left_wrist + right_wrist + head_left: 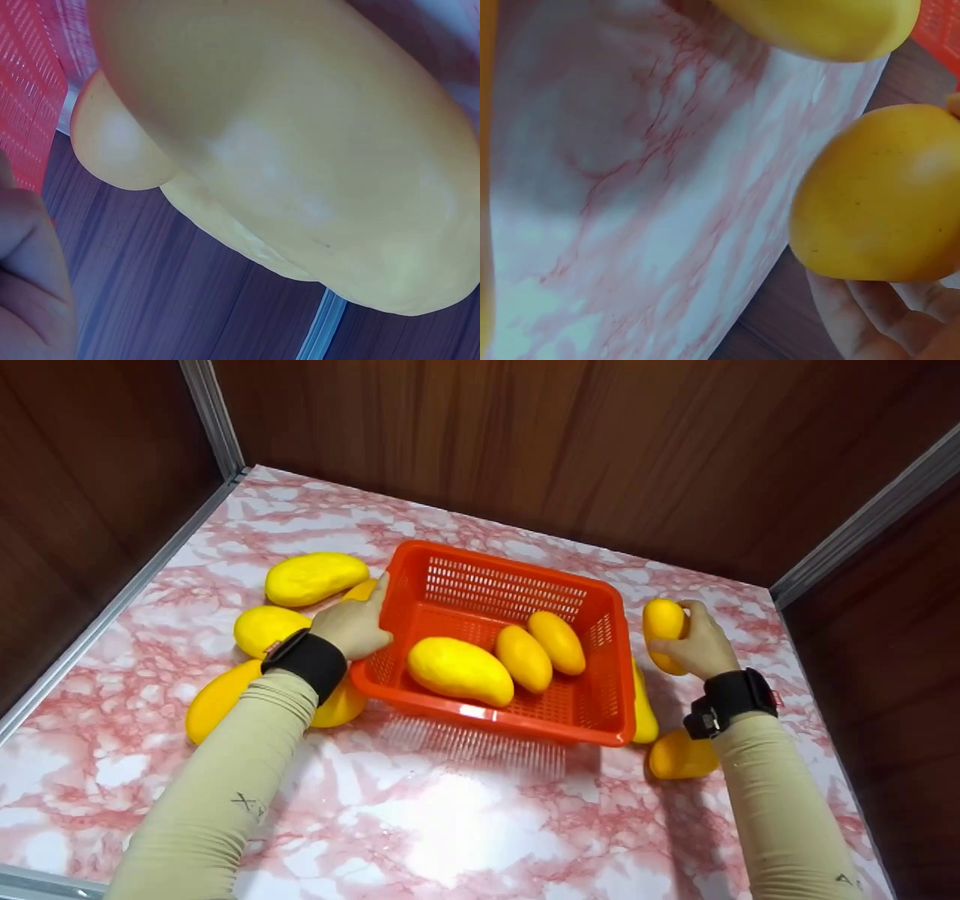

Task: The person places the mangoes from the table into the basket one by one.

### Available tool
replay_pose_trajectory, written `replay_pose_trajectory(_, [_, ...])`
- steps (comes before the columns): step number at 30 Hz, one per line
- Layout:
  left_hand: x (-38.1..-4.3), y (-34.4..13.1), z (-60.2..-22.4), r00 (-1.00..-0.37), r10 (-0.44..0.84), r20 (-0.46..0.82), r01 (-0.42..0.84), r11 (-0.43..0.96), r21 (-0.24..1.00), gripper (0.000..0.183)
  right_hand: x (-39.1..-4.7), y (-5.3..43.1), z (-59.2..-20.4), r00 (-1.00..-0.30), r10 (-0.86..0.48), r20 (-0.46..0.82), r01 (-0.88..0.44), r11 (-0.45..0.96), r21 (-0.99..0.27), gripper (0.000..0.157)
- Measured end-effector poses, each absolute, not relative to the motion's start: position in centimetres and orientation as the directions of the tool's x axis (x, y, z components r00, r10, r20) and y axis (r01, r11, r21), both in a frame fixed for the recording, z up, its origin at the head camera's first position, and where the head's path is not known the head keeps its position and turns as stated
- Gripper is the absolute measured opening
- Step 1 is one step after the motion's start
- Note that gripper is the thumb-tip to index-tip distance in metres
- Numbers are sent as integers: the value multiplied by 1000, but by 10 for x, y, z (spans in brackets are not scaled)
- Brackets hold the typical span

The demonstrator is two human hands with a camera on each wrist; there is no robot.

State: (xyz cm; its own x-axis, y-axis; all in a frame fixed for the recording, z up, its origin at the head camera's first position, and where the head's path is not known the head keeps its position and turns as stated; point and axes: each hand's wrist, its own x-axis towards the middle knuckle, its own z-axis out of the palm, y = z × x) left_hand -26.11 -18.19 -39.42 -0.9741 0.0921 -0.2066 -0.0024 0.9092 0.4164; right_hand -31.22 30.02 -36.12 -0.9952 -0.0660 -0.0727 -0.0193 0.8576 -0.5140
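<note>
A red plastic basket (495, 716) with slotted sides stands mid-table, holding a large yellow mango (460, 671) and two smaller orange-yellow mangoes (523, 658). At its left rim, my left hand (352, 628) grips the edge, thumb over the inner side. My right hand (703, 643) holds a mango (664, 634) to the right of the basket, thumb on the near side and fingers around the far side. The right wrist view shows that mango (877, 195) close up, with fingers (847, 315) beneath it. Part of the left hand (34, 277) appears at the left wrist view's edge.
Several mangoes lie left of the basket, including a yellow one (315, 578) at the back and another (221, 701) partly behind the left forearm. Two more, a yellow one (643, 709) and an orange one (681, 755), lie right of it. Brown panels (525, 450) enclose the marbled table (360, 825).
</note>
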Motion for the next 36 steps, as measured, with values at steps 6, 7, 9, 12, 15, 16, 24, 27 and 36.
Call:
replay_pose_trajectory(6, [-262, -182, -394, -973, 85, -213, -11, 909, 418, 94, -311, 294, -358, -997, -74, 3, -63, 838, -542, 84])
replay_pose_trajectory(7, [-262, -182, -394, -973, 85, -214, -13, 908, 418, 94, -311, 293, -357, -997, -76, 10, -68, 834, -548, 83])
replay_pose_trajectory(9, [-262, -182, -394, -972, 85, -218, -15, 908, 419, 94, -310, 290, -356, -997, -74, 18, -72, 827, -558, 83])
replay_pose_trajectory(12, [-261, -182, -394, -972, 86, -220, -14, 908, 419, 94, -308, 286, -354, -997, -72, 26, -74, 817, -573, 84])
replay_pose_trajectory(15, [-261, -181, -394, -972, 89, -217, -10, 908, 418, 93, -306, 282, -350, -997, -70, 24, -71, 804, -591, 85])
replay_pose_trajectory(16, [-261, -181, -394, -972, 91, -216, -8, 908, 418, 93, -306, 281, -350, -997, -73, 24, -73, 799, -596, 86])
replay_pose_trajectory(24, [-261, -182, -394, -974, 93, -205, -3, 905, 425, 94, -304, 267, -342, -994, -104, 33, -101, 771, -629, 84])
replay_pose_trajectory(27, [-261, -183, -394, -974, 97, -202, 1, 903, 429, 94, -302, 260, -338, -991, -123, 45, -123, 762, -635, 83])
replay_pose_trajectory(36, [-260, -183, -393, -973, 102, -207, 5, 905, 425, 93, -297, 241, -331, -984, -166, 65, -166, 728, -665, 77])
